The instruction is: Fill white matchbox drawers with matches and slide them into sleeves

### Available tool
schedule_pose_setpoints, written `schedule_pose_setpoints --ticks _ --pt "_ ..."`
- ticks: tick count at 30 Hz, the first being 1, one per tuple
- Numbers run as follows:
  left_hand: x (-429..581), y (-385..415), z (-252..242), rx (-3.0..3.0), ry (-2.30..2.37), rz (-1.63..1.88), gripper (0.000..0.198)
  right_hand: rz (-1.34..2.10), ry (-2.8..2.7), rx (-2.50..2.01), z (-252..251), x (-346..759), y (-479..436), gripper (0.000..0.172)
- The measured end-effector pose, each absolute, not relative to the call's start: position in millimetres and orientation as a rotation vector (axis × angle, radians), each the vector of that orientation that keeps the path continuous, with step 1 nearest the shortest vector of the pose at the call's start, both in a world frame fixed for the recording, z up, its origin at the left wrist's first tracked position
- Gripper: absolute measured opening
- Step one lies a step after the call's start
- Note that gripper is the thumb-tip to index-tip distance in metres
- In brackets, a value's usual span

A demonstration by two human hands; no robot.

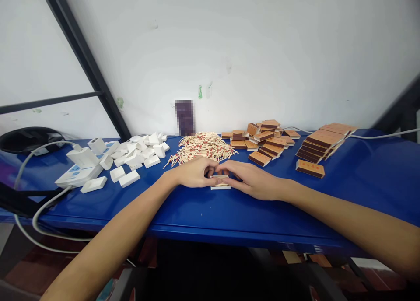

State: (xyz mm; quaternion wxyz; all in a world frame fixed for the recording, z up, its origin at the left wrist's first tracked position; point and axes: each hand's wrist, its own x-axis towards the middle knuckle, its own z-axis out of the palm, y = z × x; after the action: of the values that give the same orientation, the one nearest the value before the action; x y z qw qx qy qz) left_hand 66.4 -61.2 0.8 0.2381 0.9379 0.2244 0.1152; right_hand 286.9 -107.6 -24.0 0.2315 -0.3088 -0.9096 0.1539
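1. two bare hands at one small white tray [220, 187] on blue table [203, 215]; clock centred on tray, 12 toward wall [262, 64].
2. left hand [197, 172] at tray's 9 o'clock end: thumb and fingers curled, narrow spread, seemingly touching; firm pinch or loose rest, cannot tell.
3. right hand [251, 178] at 3 o'clock end: thumb reaching over tray opening, narrow gap to index finger; pressing matches or gripping card, cannot tell.
4. matches [223, 184] inside tray, lying roughly 9 to 3.
5. tray handling, judged: probably thin card, very light, fairly stiff along walls, easy to crush or bow. best hold: soft pinch on 9 and 3 o'clock end walls, kept level against spilling.
6. match handling, judged: light, stiff, snappable, prone to slide; best taken mid-stick, in small bundles, ends squared.
7. around: match heap [211, 145] at 12, white tray pile [141, 150] at 10, printed matchboxes [267, 141] at 1 to 2, matchbox stack [323, 140] at 2.
8. hidden: most of tray's far wall and ends, behind fingers; several fingertips; near edge of match heap, behind hands. match count and fill depth unclear. box print too small to read. dark panel [185, 117] at 11, pixelated, unreadable.
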Motion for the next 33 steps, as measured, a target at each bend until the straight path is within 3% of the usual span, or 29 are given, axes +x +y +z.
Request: schedule_pose_setpoints --ticks 5,11,15,22,28,33 --pt "66 -60 1 2.571 0.638 0.281 0.037 0.339 -2.512 -0.879 -22 285 -110 0.03" --pt "66 -62 0 2.548 0.673 0.275 0.036 -0.383 -2.281 -1.585 -6 291 -111 0.025" --pt "66 -62 1 2.631 0.701 0.299 0.032 -0.638 -2.251 -1.879 -7 303 -106 0.031" --pt "65 -61 3 2.861 0.799 0.337 0.029 -0.429 -2.509 -1.603 -8 304 -103 0.024" --pt "63 -61 6 2.924 0.818 0.294 0.038 -0.355 -2.364 -1.744 -10 312 -100 0.033" --pt "63 -62 7 2.872 0.896 0.221 0.036 -0.203 -2.488 -1.563 -13 307 -101 0.032"
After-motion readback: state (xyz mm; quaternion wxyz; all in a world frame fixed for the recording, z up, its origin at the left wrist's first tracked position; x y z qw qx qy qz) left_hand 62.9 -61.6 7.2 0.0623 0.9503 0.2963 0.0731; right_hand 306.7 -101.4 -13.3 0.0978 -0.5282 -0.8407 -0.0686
